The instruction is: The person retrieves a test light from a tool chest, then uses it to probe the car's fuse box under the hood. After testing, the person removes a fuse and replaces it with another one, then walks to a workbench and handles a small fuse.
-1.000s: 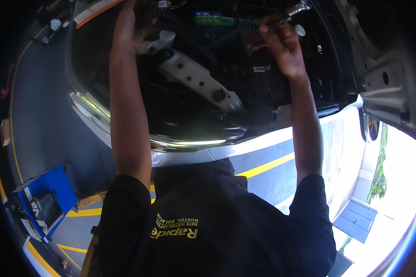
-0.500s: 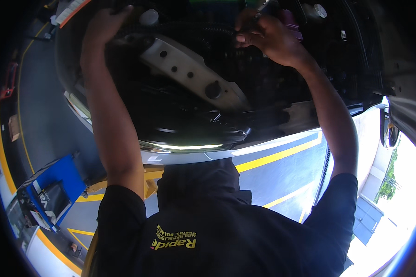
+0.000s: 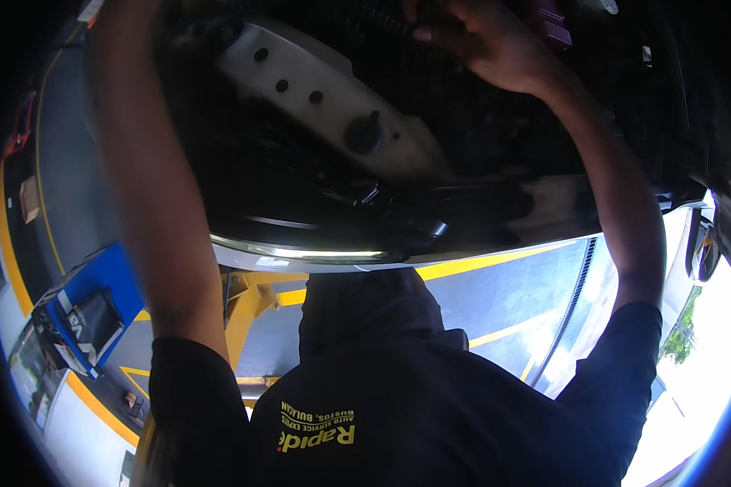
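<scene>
While the left forearm [image 3: 150, 162] crosses the left end of the engine bay [image 3: 471, 203] and passes out at the top of the view, the right hand [image 3: 483, 49] bends in over the bay's far side, near the middle of its length. The left hand is beyond view, so its grip cannot be told; the right one's fingers are curled, but shadow hides whether they clasp anything. Just beside them, towards the left, lies a dark ribbed hose [image 3: 378, 18]; its visible stretch runs roughly crosswise towards the fingertips, both ends lost, so which way it points is unclear. A wide gap separates the forearms, reaching down to the bay's near edge, where a lamp strip [image 3: 309, 250] lies. Within that gap a pale metal bar [image 3: 325, 89] slants, its long axis going from far left to near right
</scene>
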Available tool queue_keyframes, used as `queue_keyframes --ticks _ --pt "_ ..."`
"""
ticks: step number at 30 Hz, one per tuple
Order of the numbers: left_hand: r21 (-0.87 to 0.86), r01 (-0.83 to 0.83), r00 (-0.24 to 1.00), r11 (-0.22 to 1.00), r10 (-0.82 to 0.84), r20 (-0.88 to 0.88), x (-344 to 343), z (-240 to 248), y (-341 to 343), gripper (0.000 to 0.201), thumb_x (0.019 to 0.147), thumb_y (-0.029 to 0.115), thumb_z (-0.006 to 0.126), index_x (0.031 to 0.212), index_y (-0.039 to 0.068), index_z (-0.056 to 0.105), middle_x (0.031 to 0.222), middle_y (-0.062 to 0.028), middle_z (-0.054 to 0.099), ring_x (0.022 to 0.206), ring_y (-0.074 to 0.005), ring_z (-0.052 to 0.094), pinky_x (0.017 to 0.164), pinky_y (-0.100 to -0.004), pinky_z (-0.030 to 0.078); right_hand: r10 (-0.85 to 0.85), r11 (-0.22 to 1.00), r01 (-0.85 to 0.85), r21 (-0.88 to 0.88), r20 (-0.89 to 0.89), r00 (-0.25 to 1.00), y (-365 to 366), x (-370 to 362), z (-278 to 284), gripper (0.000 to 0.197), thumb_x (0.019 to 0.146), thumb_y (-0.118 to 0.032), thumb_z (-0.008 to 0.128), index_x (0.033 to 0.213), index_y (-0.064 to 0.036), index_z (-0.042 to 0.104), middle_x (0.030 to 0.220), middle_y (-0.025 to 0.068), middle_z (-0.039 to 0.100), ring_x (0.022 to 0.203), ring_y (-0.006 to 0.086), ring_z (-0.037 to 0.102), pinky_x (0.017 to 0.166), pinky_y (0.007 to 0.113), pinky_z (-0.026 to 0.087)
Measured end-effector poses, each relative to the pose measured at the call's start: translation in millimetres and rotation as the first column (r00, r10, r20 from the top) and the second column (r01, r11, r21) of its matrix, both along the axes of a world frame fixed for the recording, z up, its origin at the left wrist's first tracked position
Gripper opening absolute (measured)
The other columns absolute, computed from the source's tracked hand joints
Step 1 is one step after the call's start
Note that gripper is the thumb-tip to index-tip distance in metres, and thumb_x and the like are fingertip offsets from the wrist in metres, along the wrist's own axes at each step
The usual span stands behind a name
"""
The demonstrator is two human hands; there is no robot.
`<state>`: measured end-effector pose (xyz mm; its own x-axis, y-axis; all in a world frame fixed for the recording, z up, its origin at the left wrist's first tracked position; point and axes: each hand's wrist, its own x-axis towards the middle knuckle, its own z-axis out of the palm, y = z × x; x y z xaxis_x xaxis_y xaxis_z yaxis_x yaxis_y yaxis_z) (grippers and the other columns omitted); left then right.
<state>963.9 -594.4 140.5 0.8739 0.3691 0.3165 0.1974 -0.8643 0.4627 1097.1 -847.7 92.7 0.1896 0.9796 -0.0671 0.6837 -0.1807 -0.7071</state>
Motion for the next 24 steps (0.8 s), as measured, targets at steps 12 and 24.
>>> queue_keyframes --ticks 12,24 --pt "-0.125 0.466 0.792 0.876 -0.476 -0.382 44 -22 2 0.032 0.104 0.027 0.064 0.116 -0.001 0.075 0.102 -0.0161 0.077 0.093 -0.0285 0.073 0.089 -0.0405 0.055 0.063 0.998 -0.065 0.018 0.085 0.994 6 1 -1 0.017 0.104 -0.003 0.062 0.118 -0.0065 0.054 0.097 0.0182 0.062 0.100 0.0323 0.067 0.088 0.040 0.050" --pt "-0.332 0.438 0.589 0.835 -0.546 -0.596 37 -13 16 0.048 0.092 0.036 0.080 0.118 -0.004 0.072 0.106 -0.0176 0.078 0.096 -0.0291 0.074 0.085 -0.0393 0.056 0.086 0.991 -0.095 0.098 0.094 0.992 3 6 -24 0.018 0.097 0.009 0.066 0.111 0.0010 0.059 0.098 0.0096 0.067 0.094 0.0169 0.072 0.084 0.032 0.059"
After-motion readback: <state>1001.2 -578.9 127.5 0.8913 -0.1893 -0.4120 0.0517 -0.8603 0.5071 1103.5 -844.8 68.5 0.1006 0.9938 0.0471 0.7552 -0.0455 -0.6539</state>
